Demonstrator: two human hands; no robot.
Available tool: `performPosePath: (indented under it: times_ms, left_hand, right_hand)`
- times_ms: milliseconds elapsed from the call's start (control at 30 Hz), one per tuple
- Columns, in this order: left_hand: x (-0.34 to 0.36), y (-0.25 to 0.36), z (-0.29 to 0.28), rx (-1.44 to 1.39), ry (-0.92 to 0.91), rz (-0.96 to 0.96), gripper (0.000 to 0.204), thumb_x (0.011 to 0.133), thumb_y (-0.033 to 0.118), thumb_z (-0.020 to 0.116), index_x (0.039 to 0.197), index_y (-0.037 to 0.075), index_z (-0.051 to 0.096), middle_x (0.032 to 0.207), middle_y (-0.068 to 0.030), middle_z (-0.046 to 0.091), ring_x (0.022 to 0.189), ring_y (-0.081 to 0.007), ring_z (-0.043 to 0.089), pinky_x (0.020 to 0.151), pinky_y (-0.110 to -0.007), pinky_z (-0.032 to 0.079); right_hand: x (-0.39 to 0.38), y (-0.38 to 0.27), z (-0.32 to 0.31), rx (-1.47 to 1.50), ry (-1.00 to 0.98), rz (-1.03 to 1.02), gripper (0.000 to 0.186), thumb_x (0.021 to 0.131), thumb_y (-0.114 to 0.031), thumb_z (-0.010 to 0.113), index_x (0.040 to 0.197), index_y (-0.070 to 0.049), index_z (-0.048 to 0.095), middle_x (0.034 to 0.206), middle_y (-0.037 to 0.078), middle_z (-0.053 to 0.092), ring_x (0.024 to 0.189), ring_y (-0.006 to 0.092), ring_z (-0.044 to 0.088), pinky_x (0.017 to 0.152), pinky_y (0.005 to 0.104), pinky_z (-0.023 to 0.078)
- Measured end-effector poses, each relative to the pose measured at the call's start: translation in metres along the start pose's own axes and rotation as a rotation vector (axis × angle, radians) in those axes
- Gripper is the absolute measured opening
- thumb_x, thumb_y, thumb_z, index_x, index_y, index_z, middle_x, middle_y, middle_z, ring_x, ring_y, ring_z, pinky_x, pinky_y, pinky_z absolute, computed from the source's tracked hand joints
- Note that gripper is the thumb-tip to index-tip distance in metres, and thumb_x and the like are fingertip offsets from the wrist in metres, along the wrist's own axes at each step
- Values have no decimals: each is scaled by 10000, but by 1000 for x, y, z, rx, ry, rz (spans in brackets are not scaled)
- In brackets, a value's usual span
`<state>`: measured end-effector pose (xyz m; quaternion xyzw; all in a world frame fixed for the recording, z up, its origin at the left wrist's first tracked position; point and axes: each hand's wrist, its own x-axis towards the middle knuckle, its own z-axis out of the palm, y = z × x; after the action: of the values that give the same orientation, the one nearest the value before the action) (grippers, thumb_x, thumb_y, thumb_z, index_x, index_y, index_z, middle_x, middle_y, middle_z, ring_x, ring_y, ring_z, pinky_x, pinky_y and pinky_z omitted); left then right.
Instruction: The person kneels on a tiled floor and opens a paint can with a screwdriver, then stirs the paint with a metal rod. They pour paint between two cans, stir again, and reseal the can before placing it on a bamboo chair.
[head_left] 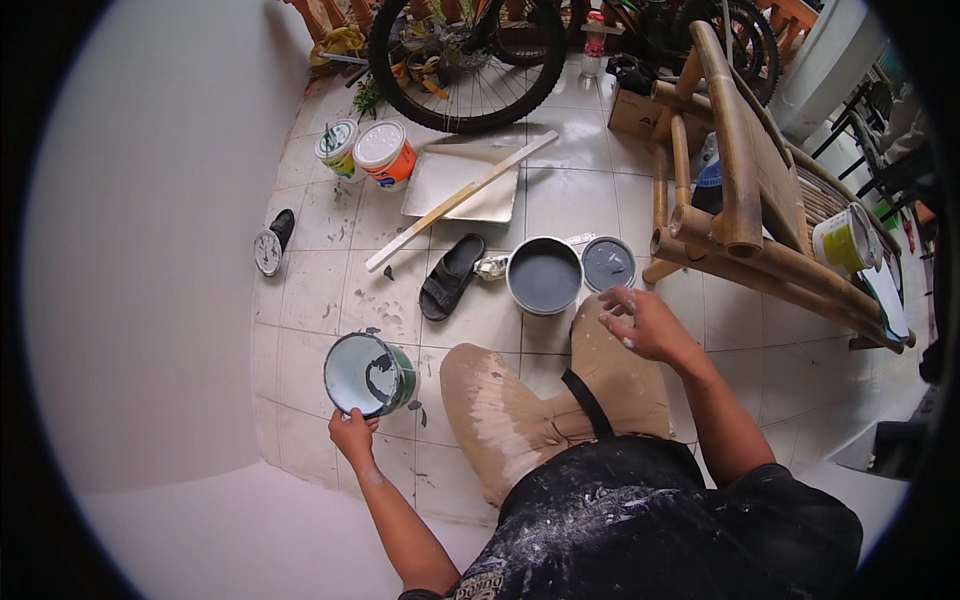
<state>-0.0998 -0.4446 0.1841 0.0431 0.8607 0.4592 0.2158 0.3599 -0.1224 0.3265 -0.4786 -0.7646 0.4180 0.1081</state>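
1. I see the left hand (352, 436) gripping a green bucket (345, 362) by its near rim, thumb over the edge.
2. This bucket is directly ahead of that hand; inside it is pale, with a dark grey smear. Whether its base touches the floor (570, 195), I cannot tell.
3. The right hand (648, 326) is loosely open and holds nothing that I can see; its fingers carry whitish marks.
4. Just ahead of this hand lies a grey-smeared lid (608, 264).
5. Ahead and to its left stands a bucket of grey paint (545, 268).
6. Between both hands, farther forward, lies a black sandal (452, 280).
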Motion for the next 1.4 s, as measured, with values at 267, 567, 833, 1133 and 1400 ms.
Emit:
performPosePath:
  times_ms: [267, 567, 833, 1133, 1400]
  left_hand:
    - [36, -123, 43, -275, 145, -244, 394, 1030, 73, 542, 1335, -177, 530, 1008, -278, 740, 767, -361, 812, 649, -396, 677]
    - [42, -154, 81, -728, 114, -322, 521, 1133, 352, 490, 1550, 40, 473, 1110, -260, 736, 804, -321, 789, 679, -365, 619]
    - [110, -274, 81, 25, 429, -330, 583, 1100, 450, 582, 1535, 62, 562, 1444, -232, 621, 1324, -413, 608, 1100, -557, 484]
    - [242, -222, 81, 575, 91, -924, 1525, 759, 875, 768, 1729, 257, -232, 1765, -376, -182, 1639, -601, -90, 1305, -694, 106]
    - [232, -207, 65, 445, -28, -884, 1762, 665, 633, 992, 1651, 136, -381, 1669, -433, -350, 1582, -637, -246, 1275, -748, 10]
  right_hand:
    - [8, 25, -8, -171, 118, 200, 241, 961, -141, 800, 1074, 52, 710, 880, 206, 762, 714, 276, 742, 699, 379, 577]
    - [73, -53, 58, -90, -56, -77, 413, 974, -137, 803, 1325, 16, 647, 981, 192, 796, 822, 263, 802, 752, 377, 610]
    - [206, -137, 156, 101, -315, -170, 428, 1022, -244, 803, 1320, 30, 664, 961, 133, 785, 829, 171, 742, 778, 333, 598]
    - [545, -220, 370, 621, -450, 250, 849, 1071, -463, 705, 1591, 115, 364, 1520, 322, 542, 1363, 411, 611, 1121, 499, 555]
    - [783, -271, 508, 919, -6, 359, 600, 1084, -277, 689, 1556, -46, 398, 1450, 290, 586, 1212, 420, 684, 934, 492, 608]
